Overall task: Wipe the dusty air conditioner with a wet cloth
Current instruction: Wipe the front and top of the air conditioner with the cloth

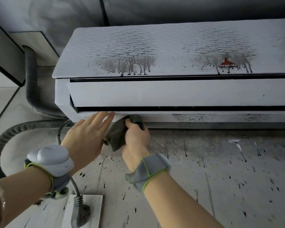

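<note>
My right hand [136, 139] is bunched around the grey cloth [120, 132], thumb on top, the wad pressed to the bottom lip of the air conditioner [171, 94]. My left hand [87, 134] lies flat, fingers straight, tips touching that same lip just beside the cloth. To do this well, I think: steady the unit with the left, drag the cloth rightward along the speckled strip, firm and even. Dirty drip streaks sit higher, on the top panel, well above my grip.
</note>
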